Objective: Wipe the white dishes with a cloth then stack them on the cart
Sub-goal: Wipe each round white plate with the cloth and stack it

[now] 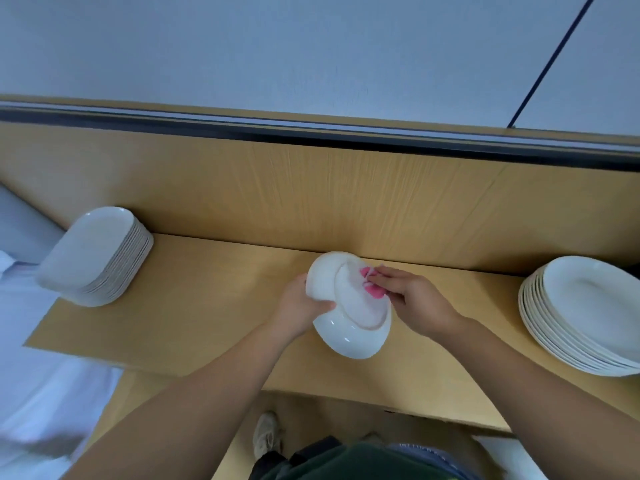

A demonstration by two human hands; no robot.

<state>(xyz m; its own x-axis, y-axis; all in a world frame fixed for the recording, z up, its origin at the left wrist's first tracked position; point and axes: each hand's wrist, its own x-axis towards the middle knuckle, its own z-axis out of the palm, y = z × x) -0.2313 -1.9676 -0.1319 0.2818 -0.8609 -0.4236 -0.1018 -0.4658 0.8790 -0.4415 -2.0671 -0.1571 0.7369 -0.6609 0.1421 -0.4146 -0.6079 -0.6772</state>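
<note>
A white oval dish (341,327) is held tilted above the wooden shelf (207,306), its underside facing me. My left hand (298,311) grips its left rim, thumb curled over the edge. My right hand (412,299) presses a pink cloth (372,289) against the dish's base, fingers curled round the cloth, which is mostly hidden under them. A stack of several white oval dishes (98,256) stands at the shelf's left end. Another stack of white oval dishes (585,313) stands at the right end.
A wooden back panel (329,199) rises behind the shelf, topped by a dark rail (311,135) and a pale wall. A white surface (38,358) lies at lower left. My shoe (265,433) shows on the floor below the shelf's front edge.
</note>
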